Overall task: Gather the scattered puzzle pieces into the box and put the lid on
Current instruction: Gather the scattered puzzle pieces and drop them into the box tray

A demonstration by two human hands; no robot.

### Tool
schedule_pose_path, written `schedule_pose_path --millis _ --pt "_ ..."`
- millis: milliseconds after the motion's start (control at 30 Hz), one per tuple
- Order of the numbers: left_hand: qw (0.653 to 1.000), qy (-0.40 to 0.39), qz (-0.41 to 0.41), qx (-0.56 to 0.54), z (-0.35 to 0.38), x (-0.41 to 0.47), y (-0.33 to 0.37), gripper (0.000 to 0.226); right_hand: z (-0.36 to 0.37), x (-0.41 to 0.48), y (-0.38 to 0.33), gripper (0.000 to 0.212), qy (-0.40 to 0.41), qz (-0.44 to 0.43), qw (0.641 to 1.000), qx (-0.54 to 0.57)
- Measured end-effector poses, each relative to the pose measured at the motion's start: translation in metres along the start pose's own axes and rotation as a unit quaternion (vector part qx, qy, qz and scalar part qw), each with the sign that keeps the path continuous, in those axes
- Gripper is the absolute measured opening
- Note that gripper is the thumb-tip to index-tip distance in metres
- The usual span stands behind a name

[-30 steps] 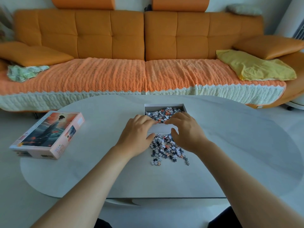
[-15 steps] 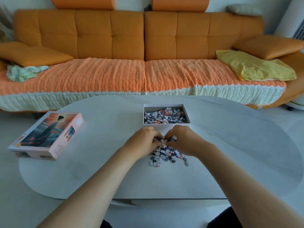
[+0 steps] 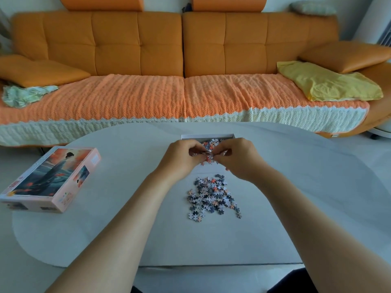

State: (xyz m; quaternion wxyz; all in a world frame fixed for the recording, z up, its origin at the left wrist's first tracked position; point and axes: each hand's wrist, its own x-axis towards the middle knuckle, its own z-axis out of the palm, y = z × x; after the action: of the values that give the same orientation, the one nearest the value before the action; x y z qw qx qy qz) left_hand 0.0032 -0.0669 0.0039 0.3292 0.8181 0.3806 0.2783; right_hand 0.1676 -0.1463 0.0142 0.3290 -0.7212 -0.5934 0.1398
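A single wide-angle camera on the person's head looks forward and down from close above the table (image 3: 296,208), forearms entering from six o'clock, the sofa (image 3: 182,60) stretched across twelve o'clock beyond the far edge.

the puzzle pieces (image 3: 212,197) are a speckle of dark grey, white and orange-pink, lying on a plain pale grey counter (image 3: 296,197). the box (image 3: 207,135) beyond them has a white rim and holds the same mixed colours. left of the pieces, the lid (image 3: 50,178) is pale pink, printed with a dark-haired figure in teal against orange. the sofa (image 3: 137,43) behind the counter is orange; its knitted cover (image 3: 127,98) is orange with a cream border, and a yellow cloth (image 3: 328,83) lies on it.
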Motion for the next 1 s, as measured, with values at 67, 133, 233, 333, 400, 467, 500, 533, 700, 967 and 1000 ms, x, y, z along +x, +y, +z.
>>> schedule_pose_path --millis 67,133,233,333,400,467,500,533,700,967,1000 --pt "1.0 0.026 0.007 -0.003 0.003 0.011 0.003 0.008 0.001 0.009 0.0 0.011 0.059 -0.017 0.998 0.003" --pt "0.999 0.042 0.014 0.011 0.008 0.019 0.004 0.01 0.003 0.016 0.0 0.012 0.097 -0.032 0.995 -0.004" --pt "0.998 0.036 0.015 0.049 0.014 0.026 -0.002 0.021 0.009 0.02 0.006 0.02 0.039 -0.025 0.998 -0.046" --pt "0.994 0.0 0.032 0.104 0.016 0.027 -0.01 0.03 0.014 0.016 0.014 0.029 -0.028 -0.011 0.991 -0.131" --pt "0.99 -0.007 0.052 0.131 0.015 0.025 -0.013 0.031 0.013 0.014 0.016 0.032 -0.008 -0.023 0.988 -0.154" --pt "0.98 -0.001 0.089 0.176 0.013 0.022 -0.018 0.029 0.014 0.012 0.018 0.032 -0.003 -0.048 0.987 -0.153" --pt "0.973 -0.005 0.107 0.207 0.012 0.021 -0.02 0.029 0.015 0.011 0.02 0.031 -0.024 -0.061 0.986 -0.153" --pt "0.965 -0.021 0.114 0.234 0.012 0.018 -0.021 0.03 0.017 0.01 0.02 0.033 -0.06 -0.068 0.983 -0.159" --pt "0.939 -0.104 0.079 0.319 0.015 0.007 -0.024 0.052 0.028 0.01 0.029 0.053 -0.132 -0.06 0.956 -0.254" --pt "0.91 -0.146 0.065 0.383 0.013 0.007 -0.022 0.066 0.029 0.009 0.024 0.056 -0.139 -0.056 0.943 -0.299" --pt "0.91 -0.149 0.058 0.383 0.012 0.008 -0.023 0.069 0.029 0.009 0.024 0.056 -0.138 -0.043 0.94 -0.309"
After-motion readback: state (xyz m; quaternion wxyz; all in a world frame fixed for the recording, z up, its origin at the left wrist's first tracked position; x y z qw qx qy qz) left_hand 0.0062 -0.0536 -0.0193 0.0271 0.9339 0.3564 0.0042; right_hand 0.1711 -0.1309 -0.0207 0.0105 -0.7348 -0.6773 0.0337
